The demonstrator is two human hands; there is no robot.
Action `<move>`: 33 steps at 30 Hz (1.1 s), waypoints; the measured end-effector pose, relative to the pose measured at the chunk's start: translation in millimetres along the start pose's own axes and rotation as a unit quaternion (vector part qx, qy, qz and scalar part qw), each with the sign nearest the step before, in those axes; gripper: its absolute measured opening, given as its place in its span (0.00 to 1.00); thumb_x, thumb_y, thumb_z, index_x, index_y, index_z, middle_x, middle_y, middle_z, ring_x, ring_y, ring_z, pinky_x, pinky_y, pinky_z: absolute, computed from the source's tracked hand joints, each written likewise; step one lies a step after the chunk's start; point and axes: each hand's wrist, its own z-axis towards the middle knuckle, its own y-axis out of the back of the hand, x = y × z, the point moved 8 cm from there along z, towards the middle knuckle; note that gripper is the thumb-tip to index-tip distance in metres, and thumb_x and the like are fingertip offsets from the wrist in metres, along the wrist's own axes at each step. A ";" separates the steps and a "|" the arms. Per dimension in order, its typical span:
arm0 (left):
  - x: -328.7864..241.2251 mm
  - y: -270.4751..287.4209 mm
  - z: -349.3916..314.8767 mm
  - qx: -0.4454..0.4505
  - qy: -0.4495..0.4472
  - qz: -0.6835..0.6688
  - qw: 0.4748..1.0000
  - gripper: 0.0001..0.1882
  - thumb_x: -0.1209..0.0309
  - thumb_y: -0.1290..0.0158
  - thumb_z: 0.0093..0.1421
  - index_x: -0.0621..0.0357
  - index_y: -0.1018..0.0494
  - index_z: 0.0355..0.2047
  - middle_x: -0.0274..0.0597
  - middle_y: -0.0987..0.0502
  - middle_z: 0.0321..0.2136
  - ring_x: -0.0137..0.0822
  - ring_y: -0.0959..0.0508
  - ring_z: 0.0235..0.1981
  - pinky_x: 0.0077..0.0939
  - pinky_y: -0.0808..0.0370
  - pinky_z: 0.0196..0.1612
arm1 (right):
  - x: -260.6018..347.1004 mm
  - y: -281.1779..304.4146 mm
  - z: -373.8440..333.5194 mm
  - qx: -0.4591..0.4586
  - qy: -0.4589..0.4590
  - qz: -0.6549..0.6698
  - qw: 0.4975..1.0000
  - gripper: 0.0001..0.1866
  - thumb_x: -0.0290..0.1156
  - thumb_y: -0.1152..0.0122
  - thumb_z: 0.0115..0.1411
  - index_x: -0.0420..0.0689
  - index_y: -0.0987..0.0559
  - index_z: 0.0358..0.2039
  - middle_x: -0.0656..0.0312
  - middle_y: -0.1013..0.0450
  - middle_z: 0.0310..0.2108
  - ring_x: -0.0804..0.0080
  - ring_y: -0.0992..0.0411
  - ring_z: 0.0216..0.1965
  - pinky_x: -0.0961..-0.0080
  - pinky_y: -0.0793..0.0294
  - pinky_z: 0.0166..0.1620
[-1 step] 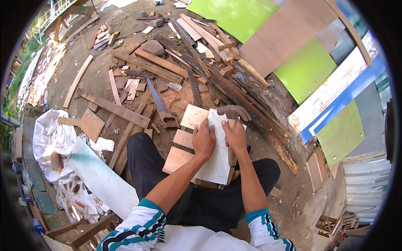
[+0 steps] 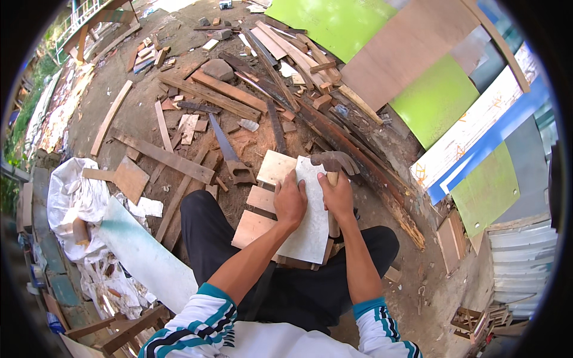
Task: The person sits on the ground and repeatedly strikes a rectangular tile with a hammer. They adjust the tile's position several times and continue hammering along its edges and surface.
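Across my lap lies a piece of wooden slat work (image 2: 253,227) with gaps between its pale boards. A white flat strip (image 2: 307,235) lies over its right side. My left hand (image 2: 290,203) rests on the strip's left edge, fingers bent and drawn together; anything between the fingertips is hidden. My right hand (image 2: 338,196) is closed round the wooden handle of a claw hammer (image 2: 335,162). The hammer's dark, rusty head sits just above that hand, beside the strip's far right corner, and the handle runs back toward my lap.
A handsaw (image 2: 230,152) lies on the ground ahead. Beyond it are scattered planks (image 2: 221,89) and a long dark beam (image 2: 358,158). White sacking (image 2: 77,194) and a pale board (image 2: 143,250) are at left. Green sheets (image 2: 436,98) and corrugated metal (image 2: 519,262) stand at right.
My right hand and the hammer have shifted very slightly to the right. The left hand, the white strip and the slats keep their places.
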 end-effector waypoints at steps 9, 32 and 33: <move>-12.2 -1.7 -9.7 -0.016 -0.106 0.218 0.970 0.44 0.48 0.51 0.68 0.71 0.47 0.71 0.60 0.39 0.69 0.53 0.36 0.68 0.57 0.45 0.70 | 23.1 30.5 18.6 0.056 0.165 -0.316 0.932 0.16 0.40 0.30 0.51 0.46 0.19 0.38 0.45 0.20 0.28 0.40 0.21 0.34 0.49 0.21 0.39; -24.4 9.7 -49.9 0.051 -0.086 0.173 0.980 0.56 0.39 0.47 0.63 0.79 0.52 0.70 0.67 0.43 0.69 0.57 0.38 0.67 0.50 0.42 0.69 | 16.2 -21.8 64.4 0.201 0.450 -0.366 0.789 0.13 0.35 0.29 0.44 0.51 0.25 0.28 0.59 0.23 0.23 0.53 0.21 0.27 0.57 0.24 0.28; -25.1 11.4 -48.6 0.047 -0.090 0.177 0.979 0.56 0.39 0.47 0.63 0.80 0.52 0.69 0.68 0.43 0.68 0.58 0.37 0.66 0.50 0.42 0.69 | 15.9 -18.5 69.4 0.189 0.446 -0.358 0.798 0.13 0.34 0.29 0.44 0.51 0.25 0.29 0.58 0.23 0.23 0.53 0.21 0.27 0.57 0.24 0.29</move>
